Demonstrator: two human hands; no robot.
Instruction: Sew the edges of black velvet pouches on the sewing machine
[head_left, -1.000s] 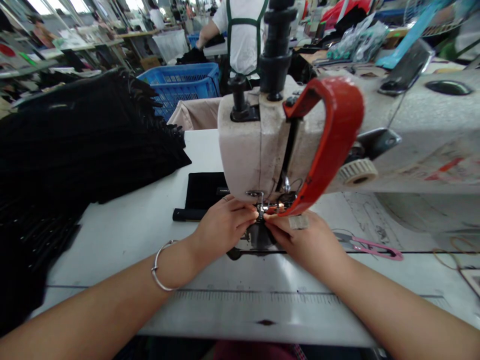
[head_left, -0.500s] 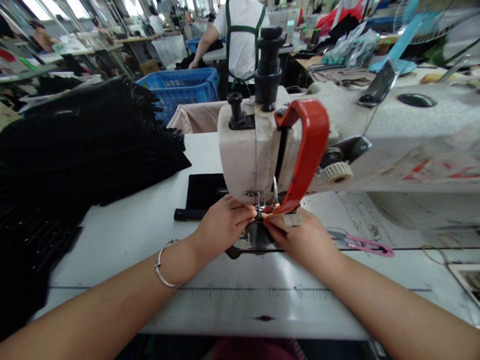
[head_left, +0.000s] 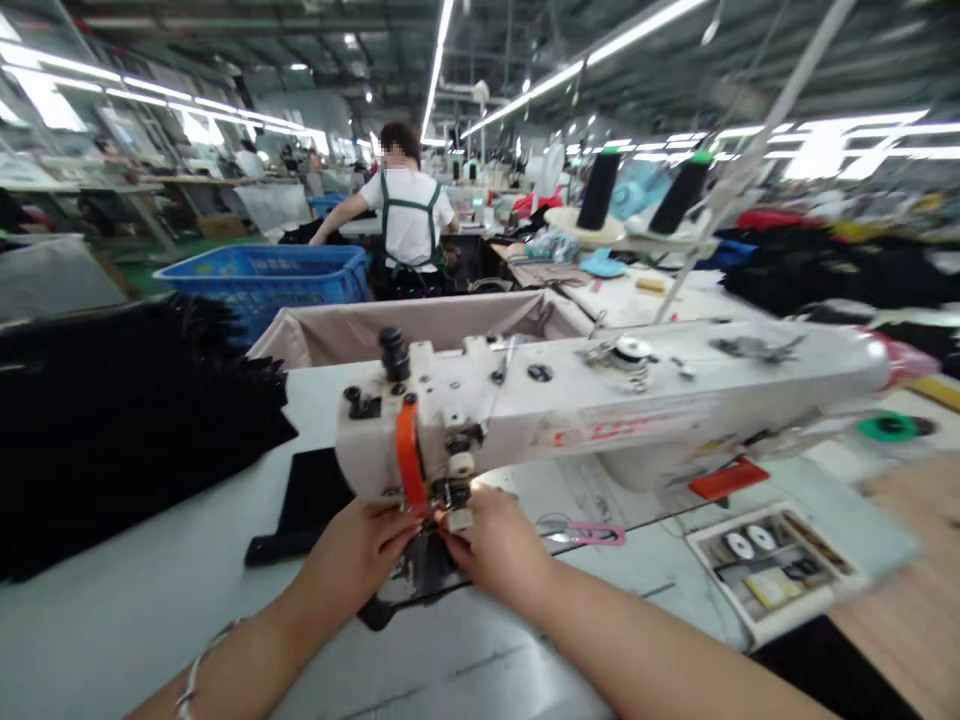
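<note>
Both hands meet at the needle area of a white sewing machine (head_left: 600,400) with an orange guard (head_left: 409,455). My left hand (head_left: 352,555), wrist in a silver bracelet (head_left: 191,685), has its fingers pinched together left of the needle. From the right, my right hand (head_left: 499,545) reaches in with closed fingers beside the presser foot. What the fingertips grip is too small to make out. Behind my left hand lies a flat black fabric piece (head_left: 311,490) with a rolled front edge. Pink-handled snips (head_left: 596,534) lie right of my right hand.
A large pile of black fabric (head_left: 112,430) covers the left side. Behind the machine are a fabric-lined bin (head_left: 360,330) and a blue basket (head_left: 277,280). A person in a white shirt (head_left: 409,215) stands beyond. A parts tray (head_left: 776,570) sits at the right.
The view has lifted and turned right, showing more of the machine, the tray and the ceiling. Both hands remain at the needle area with fingertips close together.
</note>
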